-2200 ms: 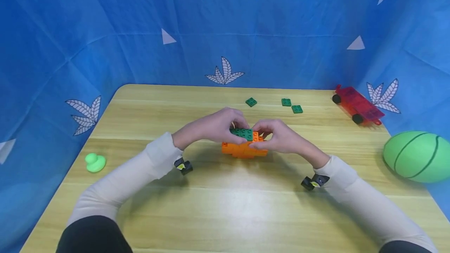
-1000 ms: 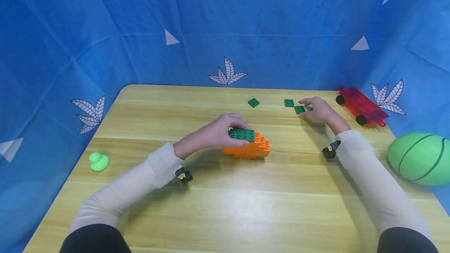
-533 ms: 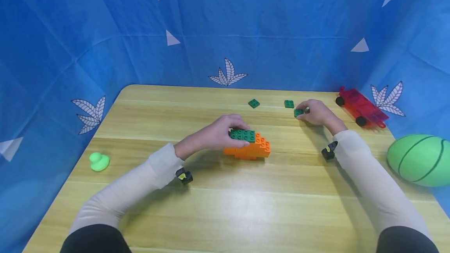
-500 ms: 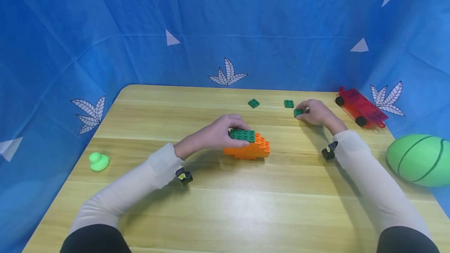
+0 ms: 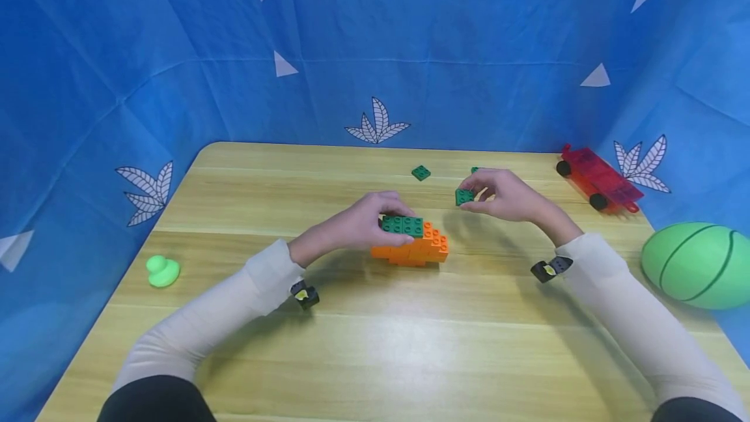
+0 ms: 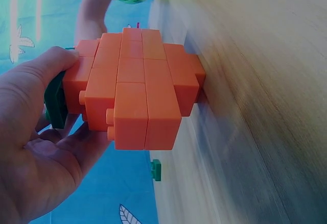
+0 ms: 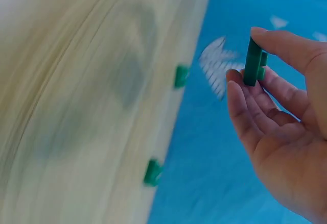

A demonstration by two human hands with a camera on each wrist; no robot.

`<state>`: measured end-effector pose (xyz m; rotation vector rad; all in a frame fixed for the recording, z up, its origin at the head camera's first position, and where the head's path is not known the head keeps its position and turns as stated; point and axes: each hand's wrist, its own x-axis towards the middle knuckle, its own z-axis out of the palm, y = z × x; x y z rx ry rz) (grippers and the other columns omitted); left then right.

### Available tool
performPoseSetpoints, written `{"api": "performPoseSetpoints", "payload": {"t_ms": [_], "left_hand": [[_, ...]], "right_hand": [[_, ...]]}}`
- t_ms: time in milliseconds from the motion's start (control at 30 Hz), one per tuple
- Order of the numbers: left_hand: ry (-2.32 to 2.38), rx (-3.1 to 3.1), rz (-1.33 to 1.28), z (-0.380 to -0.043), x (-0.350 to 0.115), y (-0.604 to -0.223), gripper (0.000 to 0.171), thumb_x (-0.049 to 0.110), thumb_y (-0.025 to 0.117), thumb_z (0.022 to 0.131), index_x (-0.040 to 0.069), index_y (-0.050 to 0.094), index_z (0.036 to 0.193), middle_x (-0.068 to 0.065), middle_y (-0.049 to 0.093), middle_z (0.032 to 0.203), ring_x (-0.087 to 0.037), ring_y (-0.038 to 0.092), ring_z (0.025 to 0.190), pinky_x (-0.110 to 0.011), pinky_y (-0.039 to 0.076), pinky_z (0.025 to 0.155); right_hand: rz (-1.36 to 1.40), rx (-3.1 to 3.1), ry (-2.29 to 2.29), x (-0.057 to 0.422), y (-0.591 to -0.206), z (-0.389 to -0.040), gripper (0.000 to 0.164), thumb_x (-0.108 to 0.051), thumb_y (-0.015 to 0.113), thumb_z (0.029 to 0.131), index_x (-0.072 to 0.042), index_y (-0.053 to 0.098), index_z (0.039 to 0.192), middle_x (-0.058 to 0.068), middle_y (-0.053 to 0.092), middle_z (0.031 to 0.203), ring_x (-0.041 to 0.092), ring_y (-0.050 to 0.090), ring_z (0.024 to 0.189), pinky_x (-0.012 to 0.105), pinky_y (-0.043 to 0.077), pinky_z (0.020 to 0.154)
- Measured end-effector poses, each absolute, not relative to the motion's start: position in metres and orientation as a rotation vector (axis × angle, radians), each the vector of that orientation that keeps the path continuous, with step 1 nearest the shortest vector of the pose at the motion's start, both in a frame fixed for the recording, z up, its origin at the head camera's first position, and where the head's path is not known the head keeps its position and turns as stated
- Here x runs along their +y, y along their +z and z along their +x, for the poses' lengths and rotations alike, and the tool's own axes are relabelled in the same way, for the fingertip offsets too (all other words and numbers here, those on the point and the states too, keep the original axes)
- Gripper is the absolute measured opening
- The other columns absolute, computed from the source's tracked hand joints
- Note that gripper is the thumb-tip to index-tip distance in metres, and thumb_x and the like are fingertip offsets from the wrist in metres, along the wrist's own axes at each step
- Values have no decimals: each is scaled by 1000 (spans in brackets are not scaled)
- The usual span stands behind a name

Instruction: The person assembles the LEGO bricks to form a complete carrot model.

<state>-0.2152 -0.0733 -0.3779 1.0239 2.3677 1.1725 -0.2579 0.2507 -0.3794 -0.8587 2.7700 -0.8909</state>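
An orange toy-brick model [image 5: 410, 254] stands on the table, its layers stepped outward in the middle, with flat green studded bricks [image 5: 403, 226] on its top. My left hand [image 5: 369, 221] grips that top between thumb and fingers. In the left wrist view the thumb lies against the uppermost orange layer, beside the green edge [image 6: 55, 101]. My right hand [image 5: 505, 195] is raised off the table, to the right of the model and farther back. It pinches a small green toy brick [image 5: 464, 197], whose studs face the palm in the right wrist view.
Near the table's back edge lies a green brick [image 5: 420, 172]; another green brick [image 5: 474, 169] is mostly hidden behind my right hand. A red toy car [image 5: 600, 178] sits at the back right, a green ball [image 5: 694, 266] at the right edge, a light-green toy duck [image 5: 162, 271] at the left.
My right hand left the model, reached to the back right, took hold of a green brick and lifted it leftward off the table. My left hand has kept its grip.
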Motion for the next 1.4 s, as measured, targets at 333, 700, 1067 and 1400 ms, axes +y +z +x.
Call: {"api": "performPoseSetpoints", "payload": {"t_ms": [333, 700, 1067, 1400], "left_hand": [[1197, 2356, 1014, -216, -73, -378, 40, 25, 79, 90, 8, 71, 126, -4, 63, 107, -17, 60, 87, -24, 59, 72], [1234, 2336, 1029, -216, -74, -380, 37, 22, 79, 90, 6, 72, 123, -6, 64, 106, -17, 59, 85, -24, 60, 71], [1238, 2335, 1033, -216, -74, -381, 35, 24, 79, 90, 9, 72, 121, -4, 63, 104, -17, 56, 82, -23, 57, 69], [1246, 2336, 1025, -216, -74, -383, 35, 24, 79, 90, 9, 73, 121, -3, 63, 103, -18, 56, 82, -23, 56, 68]], "right_hand": [[-1116, 2613, -1029, 216, -354, -224, 29, -14, 82, 87, -7, 74, 114, 5, 74, 109, 14, 70, 91, 27, 62, 77], [-1196, 2574, -1060, 197, -352, -206, 25, -18, 84, 86, -12, 77, 110, 1, 74, 103, 14, 70, 88, 27, 62, 75], [-1229, 2587, -1039, 193, -354, -204, 23, -17, 86, 84, -13, 78, 105, -2, 73, 96, 10, 69, 83, 37, 63, 73], [-1222, 2600, -998, 190, -354, -204, 22, -19, 86, 85, -12, 79, 104, -1, 72, 93, 11, 68, 82, 30, 62, 74]]}}
